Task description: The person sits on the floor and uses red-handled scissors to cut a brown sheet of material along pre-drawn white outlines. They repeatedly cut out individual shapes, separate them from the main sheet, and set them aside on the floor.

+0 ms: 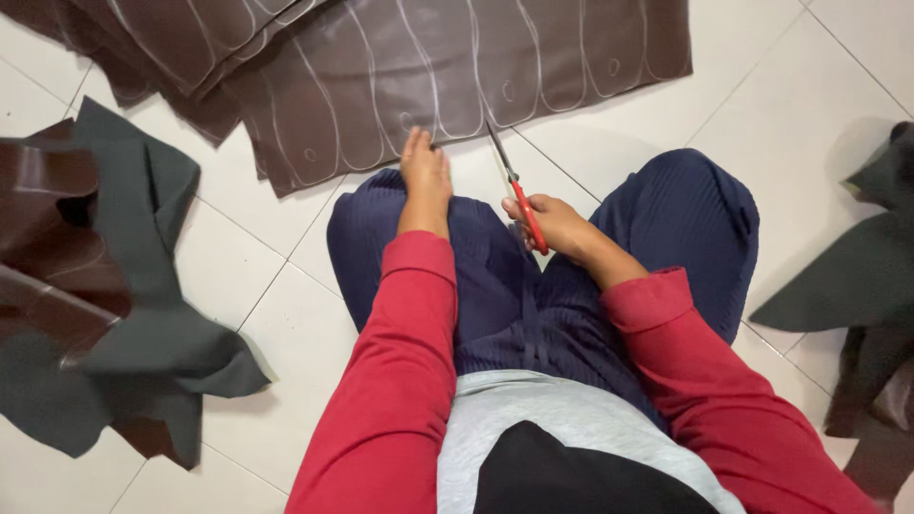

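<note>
Far left we saw a crumpled pile of brown and grey scraps (pixel 90 286) on the white tiled floor (pixel 238 286). Our left hand (pixel 425 176) lay flat, fingers together, pressing the near edge of the brown marked sheet (pixel 457 67), which was spread ahead of our knees. Just right, our right hand (pixel 552 224) was closed around the red handles of the scissors (pixel 519 195), blades pointing at the sheet's edge. Far right, more dark grey scraps (pixel 857 276).

Home workshop, white tiled floor (pixel 286 324) (seated work), marked brown leatherette sheets (pixel 428 67)
</note>
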The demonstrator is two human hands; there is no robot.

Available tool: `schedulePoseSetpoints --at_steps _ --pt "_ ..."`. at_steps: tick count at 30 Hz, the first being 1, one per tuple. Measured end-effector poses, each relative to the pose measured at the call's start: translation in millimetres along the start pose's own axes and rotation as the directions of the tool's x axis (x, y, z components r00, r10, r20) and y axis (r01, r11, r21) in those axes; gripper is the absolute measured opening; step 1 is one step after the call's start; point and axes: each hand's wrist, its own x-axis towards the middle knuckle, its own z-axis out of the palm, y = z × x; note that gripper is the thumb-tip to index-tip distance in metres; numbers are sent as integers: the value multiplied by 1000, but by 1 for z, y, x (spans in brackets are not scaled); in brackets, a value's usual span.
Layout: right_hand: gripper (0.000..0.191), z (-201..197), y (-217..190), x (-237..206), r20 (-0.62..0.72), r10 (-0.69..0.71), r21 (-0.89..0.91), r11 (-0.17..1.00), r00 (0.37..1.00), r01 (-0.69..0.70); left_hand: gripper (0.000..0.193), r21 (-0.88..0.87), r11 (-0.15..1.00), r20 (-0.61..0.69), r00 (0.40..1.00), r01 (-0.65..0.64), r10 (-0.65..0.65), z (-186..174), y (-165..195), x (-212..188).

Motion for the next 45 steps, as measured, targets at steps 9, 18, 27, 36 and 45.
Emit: schedulePoseSetpoints --at_steps 9,18,27,36,45 --pt "55 7 16 -21 55 42 202 978 998 -52 32 179 959 67 976 -218 209 7 3 1" --pt "54 9 20 -17 52 4 378 926 999 -23 35 716 369 97 608 -592 788 12 -10 -3" --pt "59 -18 22 23 -57 29 497 868 998 3 65 -200 922 -625 768 -332 141 41 8 -6" --pt "60 -30 28 46 -132 12 623 779 991 73 75 59 998 -475 880 11 18 77 7 -17" --pt "56 -37 19 41 -189 -22 649 748 982 142 70 390 916 -539 784 -90 306 74 -1 -23"
